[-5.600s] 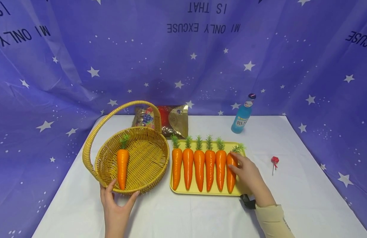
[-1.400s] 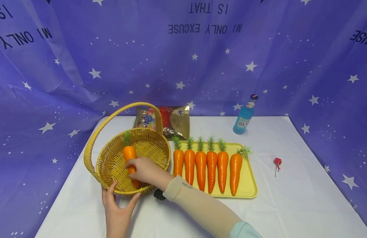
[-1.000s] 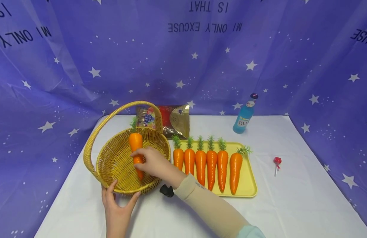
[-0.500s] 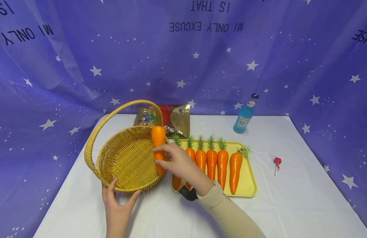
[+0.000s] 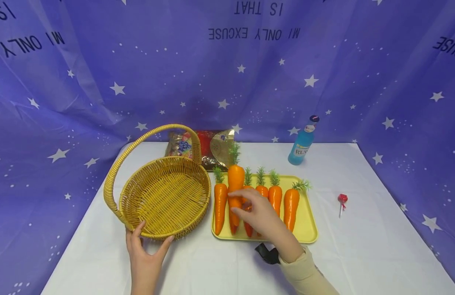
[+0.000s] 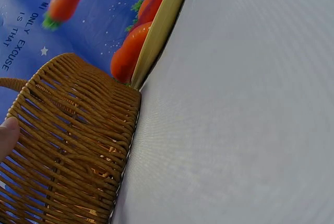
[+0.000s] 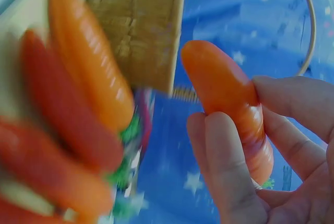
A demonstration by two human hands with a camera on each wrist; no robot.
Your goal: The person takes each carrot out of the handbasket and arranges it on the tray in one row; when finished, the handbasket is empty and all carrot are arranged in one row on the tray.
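Observation:
My right hand [image 5: 262, 213] pinches a carrot [image 5: 236, 176] between thumb and fingers. In the head view this carrot overlaps the row on the yellow tray [image 5: 310, 233], its green top pointing away from me. The right wrist view shows the held carrot [image 7: 224, 88] raised beside the others, with fingers [image 7: 229, 166] around its middle. My left hand [image 5: 146, 254] holds the near rim of a wicker basket [image 5: 164, 200], thumb and fingers spread along it. Nothing lies inside the basket. In the left wrist view, one fingertip [image 6: 8, 135] touches the basket's woven wall [image 6: 78, 130].
Several carrots, among them the leftmost carrot [image 5: 220, 209] and the rightmost carrot [image 5: 291, 205], lie side by side on the tray. Behind stand a shiny snack bag [image 5: 220, 151] and a blue bottle [image 5: 301, 143]. A red lollipop [image 5: 342, 198] lies right of the tray.
My right hand, which earlier touched the rightmost carrot on the tray, has since lifted the carrot out of the basket and carried it right, over the tray. The left hand stays at the rim.

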